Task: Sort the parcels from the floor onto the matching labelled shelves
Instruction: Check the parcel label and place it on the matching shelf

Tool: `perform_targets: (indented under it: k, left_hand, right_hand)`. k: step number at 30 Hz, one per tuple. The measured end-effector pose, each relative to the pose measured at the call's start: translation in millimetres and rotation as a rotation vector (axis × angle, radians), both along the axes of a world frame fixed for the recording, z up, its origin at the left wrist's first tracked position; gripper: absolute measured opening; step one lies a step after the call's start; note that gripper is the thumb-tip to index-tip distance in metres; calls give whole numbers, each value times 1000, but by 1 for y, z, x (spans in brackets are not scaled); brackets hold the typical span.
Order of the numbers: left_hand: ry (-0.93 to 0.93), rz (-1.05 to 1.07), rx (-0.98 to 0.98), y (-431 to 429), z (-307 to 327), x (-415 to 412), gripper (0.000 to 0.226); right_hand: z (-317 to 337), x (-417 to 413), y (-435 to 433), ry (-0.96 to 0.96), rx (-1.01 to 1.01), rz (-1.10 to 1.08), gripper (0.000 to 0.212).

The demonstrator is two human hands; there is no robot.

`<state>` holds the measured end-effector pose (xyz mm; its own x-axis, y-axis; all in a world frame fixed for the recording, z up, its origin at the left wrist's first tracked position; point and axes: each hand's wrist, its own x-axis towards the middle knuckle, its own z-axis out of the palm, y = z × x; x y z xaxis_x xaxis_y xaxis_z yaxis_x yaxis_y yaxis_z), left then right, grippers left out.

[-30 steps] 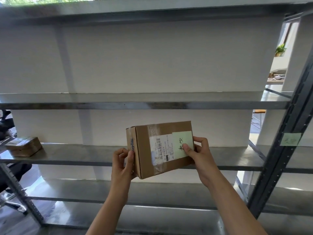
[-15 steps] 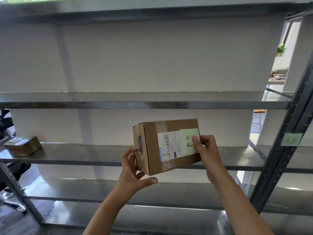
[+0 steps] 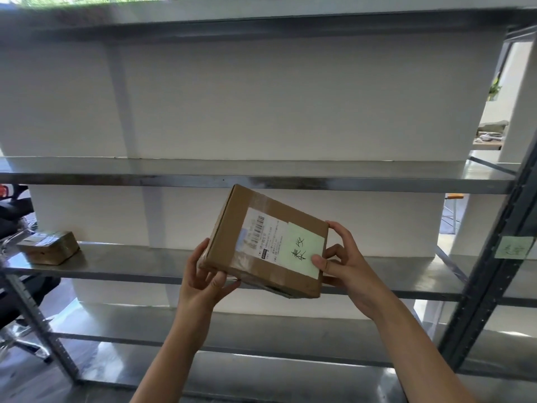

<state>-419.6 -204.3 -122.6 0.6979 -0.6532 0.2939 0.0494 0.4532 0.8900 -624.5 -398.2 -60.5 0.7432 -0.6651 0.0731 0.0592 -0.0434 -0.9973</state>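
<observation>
I hold a brown cardboard parcel (image 3: 232,228) in front of the metal shelving, tilted with its top face toward me. It carries a white shipping label and a pale green note with handwriting (image 3: 302,251). My left hand (image 3: 203,280) grips its lower left corner from below. My right hand (image 3: 345,266) holds its right edge, thumb on the green note. The parcel hovers before the middle shelf (image 3: 130,266), just under the shelf above (image 3: 174,177).
A second small brown parcel (image 3: 49,247) lies at the left end of the middle shelf. A green sticky label (image 3: 513,247) is stuck on the dark right upright (image 3: 494,271). A black office chair (image 3: 14,228) stands at the far left. Lower shelves run below.
The parcel has turned from upright to tilted, top face toward me, and shifted right and slightly up. My left hand slid under its lower left corner; my right hand stayed on the right edge.
</observation>
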Motion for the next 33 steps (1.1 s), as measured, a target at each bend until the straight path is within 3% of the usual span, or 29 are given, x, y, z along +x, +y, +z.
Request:
perform_targets:
  k: [3, 7, 11, 13, 18, 23, 27, 33]
  left_hand:
    - [106, 75, -20, -5, -1, 0, 66]
    - [169, 167, 68, -17, 1, -4, 66]
    - [207, 230, 105, -31, 6, -15, 71]
    - [240, 254, 87, -35, 10, -19, 59]
    - [214, 200, 58, -38, 14, -22, 19]
    - [15, 136, 113, -35, 11, -34, 43]
    - [13, 129, 128, -34, 9, -38, 53]
    - [88, 223, 156, -30, 7, -36, 27]
  right_hand:
    - [-1, 6, 5, -35, 38, -3, 70]
    - [-5, 14, 12, -101, 84, -9, 44]
    - [-9, 20, 23, -76, 28, -21, 38]
    - [-12, 22, 25, -80, -6, -58, 34]
    - [-11, 19, 25, -124, -15, -104, 40]
    - [-6, 18, 27, -117, -44, -127, 40]
    - [-4, 19, 29, -83, -36, -119, 33]
    - [-3, 19, 32, -96, -14, -112, 39]
